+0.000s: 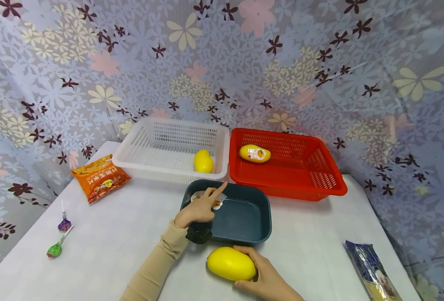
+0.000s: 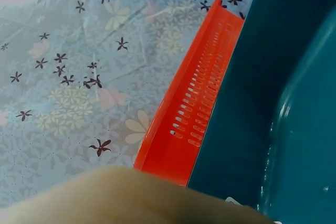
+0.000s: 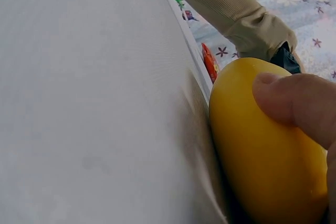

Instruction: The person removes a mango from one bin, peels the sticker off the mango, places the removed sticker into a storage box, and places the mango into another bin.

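Head view: your right hand grasps the large mango by its right end, thumb on the near side, fingers round the far side. The mango sits at the counter, just in front of the dark tray. Judgement: held so near one end, its left end may dip; a grip closer to the middle should balance better. Your left hand is over the tray's left part, forefinger stretched towards the far rim; whether the other fingers hold anything, cannot tell. A label shows beside them. Advice: leave room between left wrist and mango so they do not knock. Appearance: plump oval, bright yellow, what looks like a small darker tip at the left end; no sticker on the visible side.

Left wrist view: your hand is only a blur along the bottom edge; hold not readable. Tray at right, red basket beyond it. Mango not shown; judge it from the other views.

Right wrist view: your thumb lies on the mango's skin; opposing fingers hidden. Skin smooth, deeper yellow here, soft sheen. Probably slippery: prefer firm, even pressure. Contact with the counter: cannot tell.
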Available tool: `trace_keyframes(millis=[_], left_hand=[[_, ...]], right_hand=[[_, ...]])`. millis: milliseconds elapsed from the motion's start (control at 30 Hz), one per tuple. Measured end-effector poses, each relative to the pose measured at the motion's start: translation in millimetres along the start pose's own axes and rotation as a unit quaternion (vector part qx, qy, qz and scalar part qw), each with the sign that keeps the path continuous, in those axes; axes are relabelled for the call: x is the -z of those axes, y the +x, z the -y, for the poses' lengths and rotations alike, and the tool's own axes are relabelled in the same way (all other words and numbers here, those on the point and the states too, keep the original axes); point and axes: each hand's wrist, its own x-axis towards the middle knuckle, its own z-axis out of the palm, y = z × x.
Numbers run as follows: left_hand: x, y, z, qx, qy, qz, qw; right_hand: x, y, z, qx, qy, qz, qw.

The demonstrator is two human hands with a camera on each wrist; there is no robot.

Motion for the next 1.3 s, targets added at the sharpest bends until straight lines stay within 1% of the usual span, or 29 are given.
trace_keyframes(millis=[100,167,300,367,433,467,500,533,567,600,633,667,700,733,767,800,867,900,933,1000,1133,1300], left_hand=[[0.6,-1.1,-0.3,-0.023,-0.018,0.001,0.9996],[0.6,-2.0,-2.3,-0.035,-0.033,0.008,0.9988],[4.6,-6.4,-13.4,-0.056,-0.053,0.025,0.9967],[10.8,-10.9,-20.3,-0.067,-0.053,0.018,0.9962],[20.4,-16.9,-25.9,-0.077,-0.059,-0.010,0.9953],[26.4,-20.3,-28.2,-0.076,-0.069,-0.032,0.9942],[33.2,-24.4,-30.0,-0.068,-0.078,-0.056,0.9931],[39.7,-28.1,-30.3,-0.053,-0.084,-0.087,0.9913],[46.6,-32.3,-30.2,-0.030,-0.095,-0.120,0.9879],[53.2,-35.9,-28.7,-0.002,-0.100,-0.155,0.9829],[59.6,-39.6,-26.3,0.033,-0.104,-0.188,0.9761],[65.2,-42.6,-22.7,0.070,-0.105,-0.221,0.9670],[70.1,-45.3,-18.2,0.106,-0.104,-0.251,0.9564],[74.3,-47.5,-12.6,0.140,-0.103,-0.280,0.9442],[77.8,-49.6,-6.8,0.168,-0.102,-0.304,0.9321],[80.6,-51.2,-1.0,0.191,-0.097,-0.325,0.9212],[84.1,-53.5,10.2,0.223,-0.095,-0.356,0.9024],[85.3,-54.2,14.8,0.233,-0.095,-0.368,0.8953],[86.0,-54.7,19.2,0.240,-0.095,-0.375,0.8903],[86.2,-54.3,26.2,0.247,-0.099,-0.385,0.8837],[82.9,-48.6,39.0,0.233,-0.119,-0.415,0.8716],[77.7,-39.8,50.7,0.218,-0.130,-0.465,0.8484]], right_hand=[[0,0.2,0,-0.003,0.000,0.000,1.0000],[-1,0.3,-1,-0.003,0.000,-0.002,1.0000],[-2,0.0,-2,-0.006,0.003,0.001,1.0000],[-3,-0.2,-2,-0.008,0.005,0.003,0.9999],[-3,-0.2,-2,-0.010,0.004,0.001,0.9999],[-3,-0.3,-2,-0.012,0.003,0.000,0.9999],[-3,-0.4,-1,-0.016,0.004,0.001,0.9999],[-2,-0.5,-1,-0.019,0.003,0.000,0.9998],[-2,-0.4,-1,-0.021,0.002,-0.002,0.9998],[-1,-0.4,-1,-0.024,0.003,-0.002,0.9997],[-1,-0.5,-1,-0.027,0.004,-0.003,0.9996],[0,-0.6,-1,-0.032,0.007,-0.001,0.9995],[1,-0.7,0,-0.036,0.011,0.000,0.9993],[1,-0.8,0,-0.036,0.010,-0.002,0.9993],[2,-0.8,0,-0.038,0.010,-0.002,0.9992],[2,-1.0,0,-0.040,0.012,0.000,0.9991],[3,-1.3,1,-0.041,0.014,0.001,0.9990],[2,-1.3,1,-0.043,0.017,0.003,0.9989],[3,-1.3,1,-0.042,0.016,0.003,0.9990],[2,-1.0,1,-0.042,0.016,0.004,0.9990],[1,0.0,1,-0.042,0.014,0.002,0.9990],[1,0.6,4,-0.049,0.026,0.013,0.9984]])
